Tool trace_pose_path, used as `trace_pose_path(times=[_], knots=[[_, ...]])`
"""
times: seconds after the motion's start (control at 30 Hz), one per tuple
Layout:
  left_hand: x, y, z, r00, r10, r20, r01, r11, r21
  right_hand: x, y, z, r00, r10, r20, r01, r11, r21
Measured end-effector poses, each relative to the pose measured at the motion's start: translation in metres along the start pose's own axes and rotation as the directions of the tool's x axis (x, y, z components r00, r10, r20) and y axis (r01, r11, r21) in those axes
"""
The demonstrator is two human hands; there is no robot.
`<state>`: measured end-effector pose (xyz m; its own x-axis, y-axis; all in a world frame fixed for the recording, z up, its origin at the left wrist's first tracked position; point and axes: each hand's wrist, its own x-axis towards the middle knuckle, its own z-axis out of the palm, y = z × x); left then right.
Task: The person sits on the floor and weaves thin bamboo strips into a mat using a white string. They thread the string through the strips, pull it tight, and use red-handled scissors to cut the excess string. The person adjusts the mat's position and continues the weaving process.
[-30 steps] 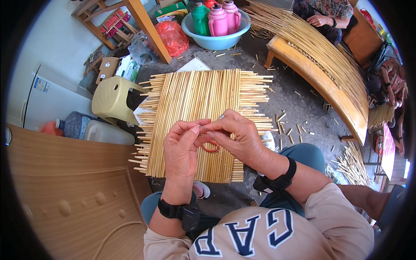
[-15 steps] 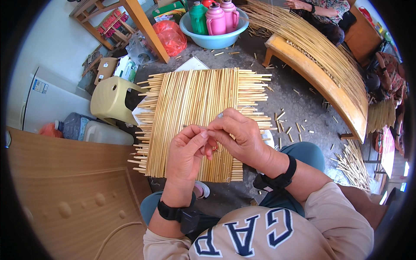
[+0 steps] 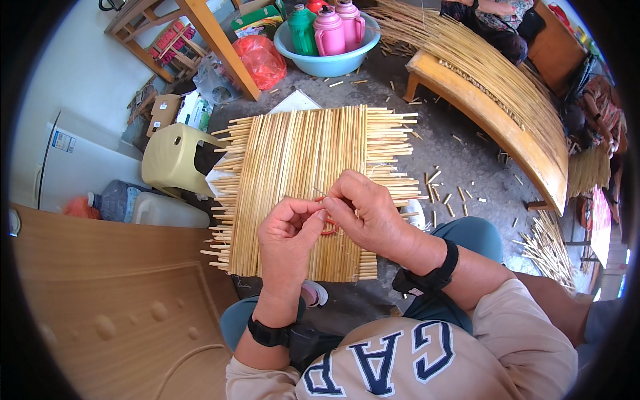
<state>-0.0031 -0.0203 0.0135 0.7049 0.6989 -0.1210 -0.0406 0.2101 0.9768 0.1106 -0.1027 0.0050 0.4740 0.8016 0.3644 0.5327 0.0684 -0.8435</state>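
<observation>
From up here I see a light blue plastic basin [image 3: 333, 63] on the concrete floor [image 3: 460, 157] at the top of the view, and in it stand a green flask [image 3: 303, 30] and two pink flasks [image 3: 340, 27] close together. To its left lies a red plastic bag [image 3: 262, 60], and farther left a pale yellow plastic stool [image 3: 175, 160] sits tipped on its side. Across my lap lies a reed mat [image 3: 300, 167], a flat panel of straw-coloured stalks set side by side, its ends ragged at both edges. My left hand [image 3: 288, 233] is pinched narrow, thumb against fingertips, over the near part of the mat. My right hand [image 3: 367, 213] is curled just beside it, fingers nearly touching the left ones, and it grips a small red tool [image 3: 327, 227] of which only a sliver shows between the two hands; I cannot tell what kind it is. Both hands rest right over the mat's lower middle. Short cut stalk pieces [image 3: 443, 197] are scattered on the floor to the right, near a curved wooden bench [image 3: 493, 123] loaded with long reeds.
</observation>
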Motion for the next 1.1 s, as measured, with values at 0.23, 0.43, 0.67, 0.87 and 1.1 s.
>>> trace_pose_path(times=[0.23,0.43,0.67,0.87,1.1], knots=[[0.001,0.002,-0.001,0.999,-0.046,0.028,0.045,0.999,0.016,0.000,0.000,-0.001,0.996,0.090,0.019,-0.091,0.994,0.068],[0.000,0.000,0.001,1.000,-0.020,0.020,0.019,0.999,0.045,0.001,-0.001,-0.001,0.999,0.040,-0.009,-0.040,0.999,-0.005],[-0.001,-0.003,0.001,0.999,-0.024,0.029,0.023,0.999,0.035,0.002,0.000,-0.003,0.999,0.034,0.025,-0.033,0.999,-0.031],[0.000,-0.004,0.005,1.000,-0.024,-0.019,0.025,1.000,0.011,0.001,0.004,-0.001,0.999,0.046,0.020,-0.047,0.999,0.003],[0.006,-0.009,-0.014,0.997,-0.065,-0.045,0.047,0.946,-0.322,0.004,0.008,-0.001,0.940,0.340,-0.027,-0.279,0.813,0.511]])
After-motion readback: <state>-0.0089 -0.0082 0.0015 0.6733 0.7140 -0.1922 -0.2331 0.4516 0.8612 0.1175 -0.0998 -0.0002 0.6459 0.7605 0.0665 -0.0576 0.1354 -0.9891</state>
